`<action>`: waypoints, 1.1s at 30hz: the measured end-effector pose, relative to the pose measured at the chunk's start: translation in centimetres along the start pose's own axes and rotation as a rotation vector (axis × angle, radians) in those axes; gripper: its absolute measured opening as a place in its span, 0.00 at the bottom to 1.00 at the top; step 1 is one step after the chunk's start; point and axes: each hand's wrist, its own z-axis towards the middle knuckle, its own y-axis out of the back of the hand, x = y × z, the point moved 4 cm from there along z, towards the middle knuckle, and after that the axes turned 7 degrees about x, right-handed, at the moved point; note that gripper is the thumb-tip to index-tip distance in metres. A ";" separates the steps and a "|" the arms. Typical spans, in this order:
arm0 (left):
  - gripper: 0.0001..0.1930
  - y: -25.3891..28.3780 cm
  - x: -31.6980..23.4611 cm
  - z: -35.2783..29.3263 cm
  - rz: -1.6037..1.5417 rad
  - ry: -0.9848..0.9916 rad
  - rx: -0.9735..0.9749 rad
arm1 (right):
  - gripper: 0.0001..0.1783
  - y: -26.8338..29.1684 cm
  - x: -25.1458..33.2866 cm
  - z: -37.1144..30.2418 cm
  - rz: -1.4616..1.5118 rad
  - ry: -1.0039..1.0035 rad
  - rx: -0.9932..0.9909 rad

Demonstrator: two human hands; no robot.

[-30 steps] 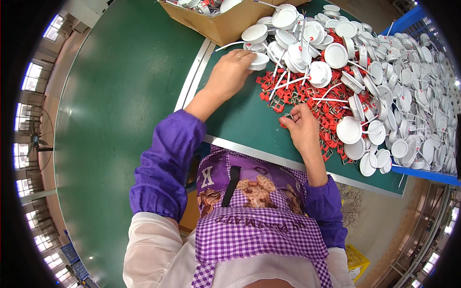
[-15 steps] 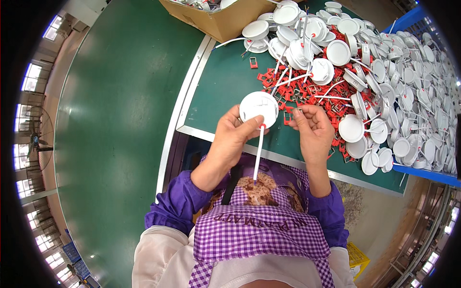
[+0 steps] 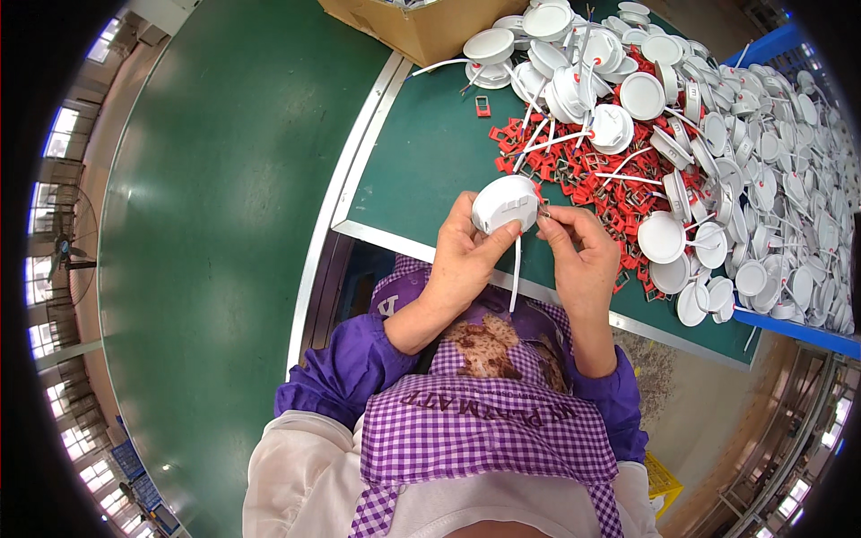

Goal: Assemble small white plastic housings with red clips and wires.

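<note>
Between thumb and fingers of my left hand (image 3: 459,266) is a round white downlight (image 3: 500,203), tilted, its white cable (image 3: 517,273) hanging down over the apron. My right hand (image 3: 581,254) is closed in a pinch on a small red clip with a metal wire spring (image 3: 540,201), held against the downlight's right rim. My fingertips partly cover the clip, so I cannot tell whether it is seated on the rim. Just beyond both hands lies a heap of similar red clips (image 3: 574,170).
White downlights with cables (image 3: 644,96) are piled over the clips, and more fill a blue crate (image 3: 798,334) at the right. A cardboard box (image 3: 430,36) stands at the far edge. One red clip (image 3: 482,107) lies apart. A metal strip (image 3: 352,170) borders the green bench (image 3: 404,170).
My left hand has moved right and turned the downlight onto a tilt. The right hand has brought the red clip from beside the downlight to its rim.
</note>
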 end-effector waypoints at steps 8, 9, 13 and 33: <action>0.12 1.2 0.1 0.2 0.212 -0.016 0.114 | 0.08 -0.2 -0.8 -0.2 0.078 -0.048 -0.001; 0.12 1.1 0.0 0.3 0.216 -0.016 0.140 | 0.10 -0.2 -0.8 -0.3 0.028 0.010 0.006; 0.13 1.0 -0.5 0.1 0.212 0.003 0.173 | 0.20 0.2 -2.0 0.2 0.286 -0.089 0.050; 0.16 3.6 -0.4 -1.2 -0.072 0.348 0.134 | 0.22 -1.6 -3.8 -0.8 0.510 -0.359 0.355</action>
